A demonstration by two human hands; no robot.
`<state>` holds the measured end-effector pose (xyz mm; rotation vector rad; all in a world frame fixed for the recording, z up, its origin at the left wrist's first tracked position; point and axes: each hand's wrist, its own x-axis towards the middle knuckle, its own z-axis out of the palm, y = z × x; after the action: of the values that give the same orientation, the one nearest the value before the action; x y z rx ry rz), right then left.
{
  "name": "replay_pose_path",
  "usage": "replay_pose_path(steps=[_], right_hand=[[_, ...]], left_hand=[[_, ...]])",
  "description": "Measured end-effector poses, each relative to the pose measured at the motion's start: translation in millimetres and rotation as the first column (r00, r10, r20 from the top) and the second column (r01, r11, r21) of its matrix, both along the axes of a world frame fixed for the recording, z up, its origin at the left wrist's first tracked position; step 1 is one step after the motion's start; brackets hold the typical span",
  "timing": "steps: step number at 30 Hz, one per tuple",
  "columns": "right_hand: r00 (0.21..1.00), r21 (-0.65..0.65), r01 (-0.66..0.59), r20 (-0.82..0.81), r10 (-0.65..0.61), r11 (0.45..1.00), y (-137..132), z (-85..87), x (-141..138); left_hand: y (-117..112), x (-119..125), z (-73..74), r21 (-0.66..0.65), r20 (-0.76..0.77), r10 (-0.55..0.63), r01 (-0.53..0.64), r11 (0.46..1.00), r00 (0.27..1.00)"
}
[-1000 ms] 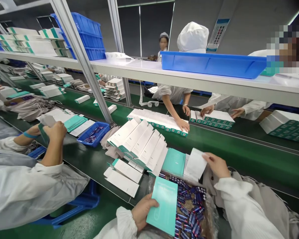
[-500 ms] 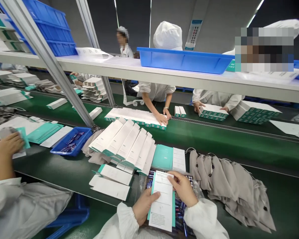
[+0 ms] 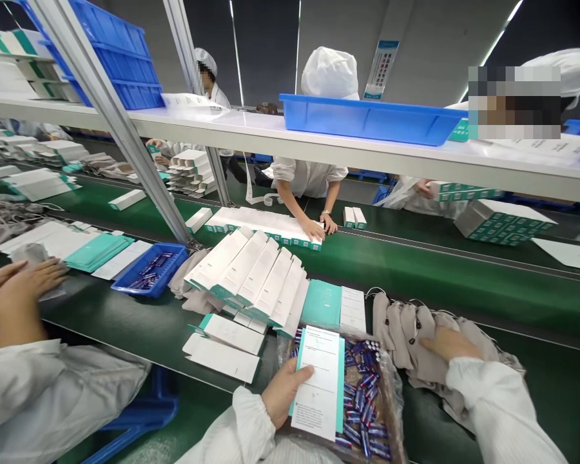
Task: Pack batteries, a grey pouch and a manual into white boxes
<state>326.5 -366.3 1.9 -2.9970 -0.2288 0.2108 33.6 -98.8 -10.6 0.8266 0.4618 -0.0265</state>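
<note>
My left hand [image 3: 286, 392] grips a white printed leaflet [image 3: 318, 386] laid over a teal folded sheet [image 3: 341, 393], thumb on top. Below them sits a plastic-lined box of blue batteries [image 3: 365, 399], partly covered by the papers. My right hand [image 3: 452, 345] is at the row of grey drawstring pouches [image 3: 406, 335] on the right, its fingers closed in on one pouch; the fingertips are partly lost against the fabric. Beyond the box lie a stack of teal sheets [image 3: 321, 301] and a stack of white leaflets [image 3: 353, 308].
White cartons [image 3: 251, 270] are piled left of the box, with flatter ones [image 3: 222, 357] in front. A blue battery tray [image 3: 149, 270] stands further left, near a co-worker's hands [image 3: 24, 290]. A shelf [image 3: 367, 151] with a blue bin [image 3: 367, 121] spans overhead. Another co-worker handles cartons [image 3: 265, 227] across the belt.
My right hand has let go of the leaflet and moved right to the grey pouches. My left hand keeps the leaflet and teal sheet. A co-worker opposite has lifted a block of cartons.
</note>
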Motion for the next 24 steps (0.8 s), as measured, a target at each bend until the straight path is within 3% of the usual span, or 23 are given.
replay_pose_path(steps=[6,13,20,24], right_hand=[[0.985,0.028,-0.046,-0.167,0.05,0.999,0,11.3,7],[0.995,0.177,-0.047,-0.078,0.062,0.983,2,10.4,-18],[0.978,0.345,0.208,-0.043,-0.206,0.915,9,-8.3,-54],[0.982,0.391,0.188,-0.098,-0.163,0.901,10,-2.5,-61]], left_hand=[[-3,-3,8.3,0.005,0.015,0.023,-0.023,1.0,1.0],[-4,-6,15.4,-0.035,0.089,0.028,-0.025,0.999,0.996],[-3,-6,16.1,-0.052,0.1,0.068,-0.063,0.997,0.993],[2,-6,18.0,-0.016,0.091,0.075,-0.073,0.997,0.993]])
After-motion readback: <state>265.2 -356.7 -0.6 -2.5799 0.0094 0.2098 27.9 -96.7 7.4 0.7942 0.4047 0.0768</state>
